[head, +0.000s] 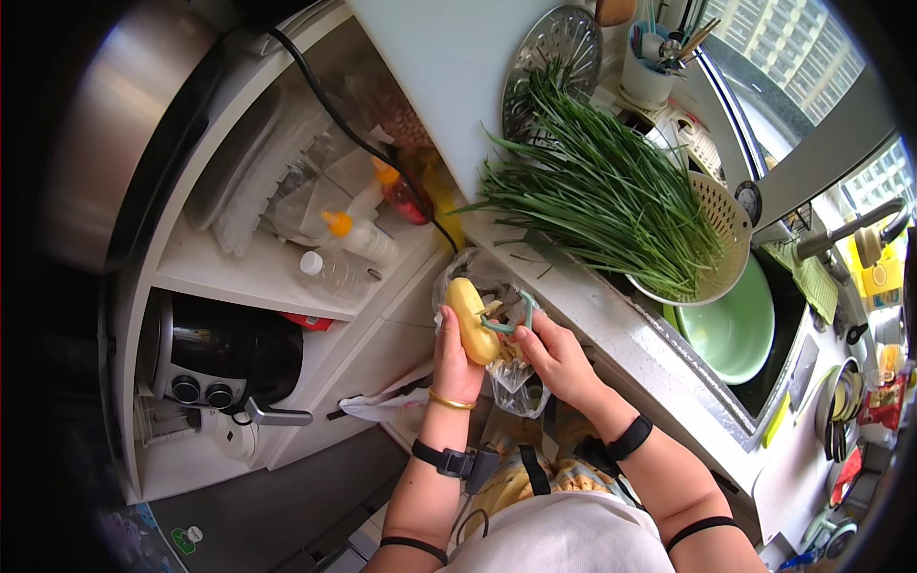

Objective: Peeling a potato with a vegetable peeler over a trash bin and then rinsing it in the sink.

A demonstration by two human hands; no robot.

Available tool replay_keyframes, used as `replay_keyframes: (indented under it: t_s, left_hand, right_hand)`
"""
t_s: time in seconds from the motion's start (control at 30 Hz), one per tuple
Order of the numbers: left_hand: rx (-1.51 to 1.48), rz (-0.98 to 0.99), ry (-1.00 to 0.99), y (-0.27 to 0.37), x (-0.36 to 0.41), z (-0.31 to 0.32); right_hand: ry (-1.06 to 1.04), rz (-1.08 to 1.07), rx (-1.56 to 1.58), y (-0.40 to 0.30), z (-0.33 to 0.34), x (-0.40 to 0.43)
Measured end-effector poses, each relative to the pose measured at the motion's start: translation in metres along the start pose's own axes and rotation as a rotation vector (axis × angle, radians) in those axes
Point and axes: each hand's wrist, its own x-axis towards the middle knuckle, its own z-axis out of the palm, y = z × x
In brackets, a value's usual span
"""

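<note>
My left hand (456, 358) grips a long, peeled yellow potato (471, 319) from below. In my right hand (557, 354) is a teal-handled peeler (529, 309), its head close against the potato's right side. A strip of peel (491, 308) stands out near the peeler's head; whether it is still joined to the potato I cannot tell. Beneath both hands hangs a clear plastic bag (519, 397) with peelings inside, partly hidden by the hands and the potato.
Long green chives (602, 193) spread from a white colander (723, 229) beside the sink. Below the colander sits a green basin (738, 329). Left, open shelves hold plastic bottles (333, 276) and a black air fryer (229, 354); a black cable (337, 118) crosses in front.
</note>
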Motion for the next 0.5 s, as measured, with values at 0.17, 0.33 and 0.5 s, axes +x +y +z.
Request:
replay_keyframes:
  t_s: [0.17,0.33,0.5]
  left_hand:
    - [0.040,0.033,0.008,0.002,-0.004,0.008]
    - [0.140,0.079,0.069,0.002,-0.006,0.007]
    - [0.167,0.107,0.080,0.003,-0.009,0.010]
  right_hand:
    - [0.024,-0.059,-0.104,-0.011,-0.002,0.000]
    - [0.029,-0.110,-0.286,-0.014,-0.004,-0.001]
    - [-0.073,-0.040,-0.213,-0.004,-0.006,0.001]
